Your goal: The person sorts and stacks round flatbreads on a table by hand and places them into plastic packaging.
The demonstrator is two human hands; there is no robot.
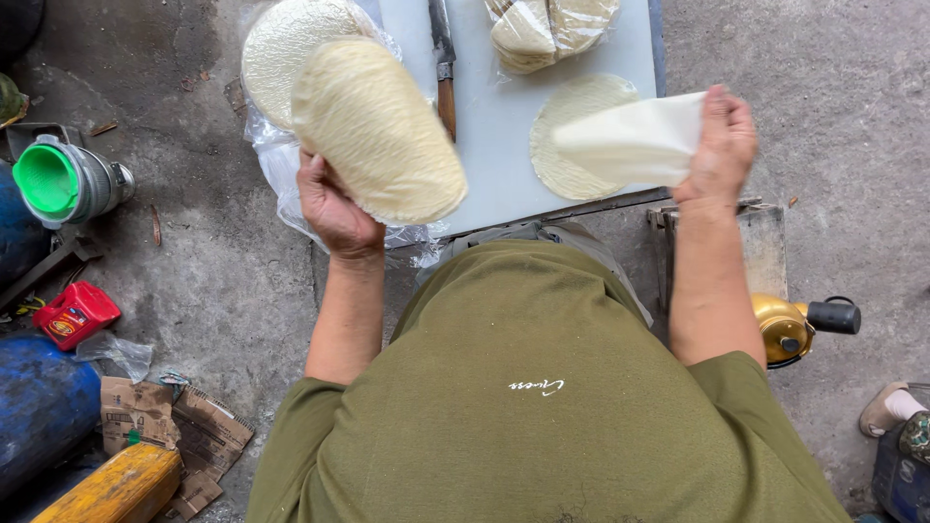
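Note:
My left hand (329,203) holds up a thick stack of round pale flatbread sheets (378,126) above the left edge of a white cutting board (484,145). My right hand (719,145) pinches a single thin sheet (635,140), lifted and curled over another round sheet (567,136) lying flat on the board. A wooden-handled knife (445,68) lies on the board between the two hands. Another stack of sheets (276,48) rests on clear plastic at the far left, and a bagged bundle of sheets (547,29) sits at the board's far edge.
Concrete floor all round. On the left stand a metal can with a green funnel (63,179), a red container (76,313), a blue drum (34,402), torn cardboard (170,426) and a yellow bar (116,487). A brass burner (794,327) sits at right.

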